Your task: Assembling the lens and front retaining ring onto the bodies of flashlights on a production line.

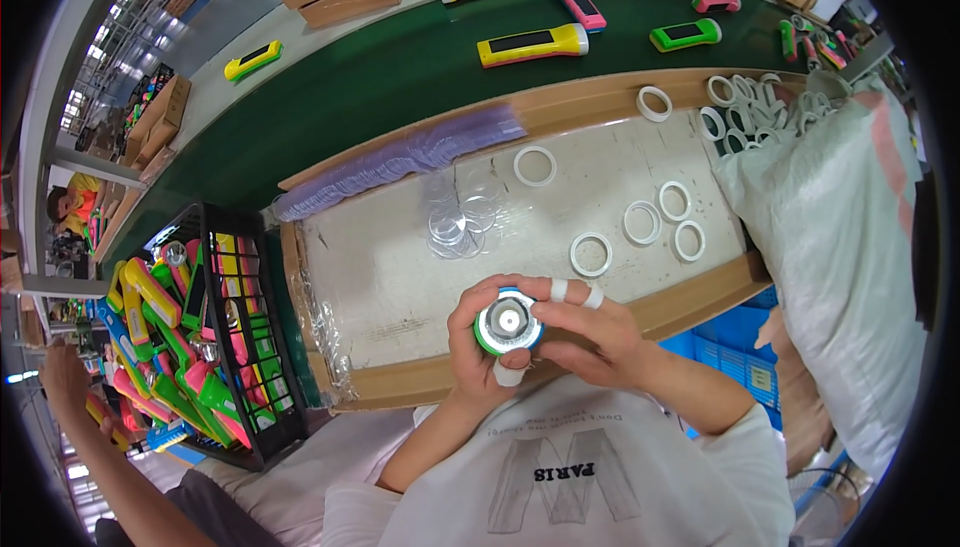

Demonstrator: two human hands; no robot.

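Note:
A flashlight (510, 319) with a green and blue edge stands head up between my hands, its shiny reflector facing me. My left hand (472, 342) is wrapped round its side, with tape on the thumb. My right hand (590, 332) grips the rim from the other side, with white tape on two fingers. The rest of the flashlight is hidden below its head. Just beyond my hands, several loose white rings (591, 255) and a cluster of clear round lenses (462, 230) lie on the pale tray (385, 302).
A black crate (255, 347) full of colourful flashlights stands left, beside a co-worker's arm (75, 407). Stacked purplish lenses (400, 159) line the tray's far edge. Beyond runs a green belt (370, 87) carrying flashlights. A white sack (820, 197) and piled rings (750, 107) lie right.

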